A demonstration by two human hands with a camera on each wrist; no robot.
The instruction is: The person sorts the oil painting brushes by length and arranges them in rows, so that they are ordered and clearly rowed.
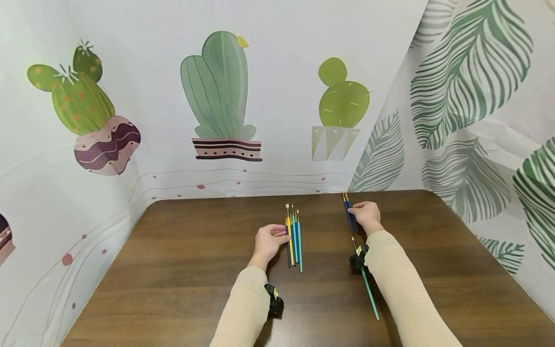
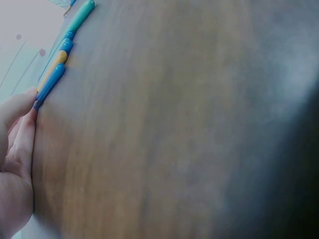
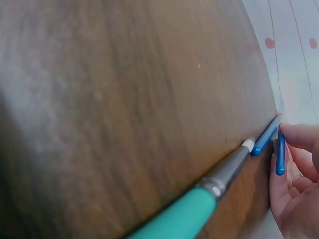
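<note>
Right hand (image 1: 365, 214) pinches a blue brush (image 1: 356, 225), second blue brush (image 1: 349, 214) alongside. Left hand (image 1: 268, 242), fingers bent, touches left edge of brush row (image 1: 294, 241); whether gripping, cannot tell. Lone teal brush (image 1: 370, 294) near right forearm. Brown table (image 1: 182, 265); cactus-print backdrop (image 1: 277, 178) behind.

The right wrist view's bottom edge cuts off the teal brush (image 3: 199, 201). The left wrist view crops the left hand (image 2: 17, 159); the surface (image 2: 149, 124) blurs.
</note>
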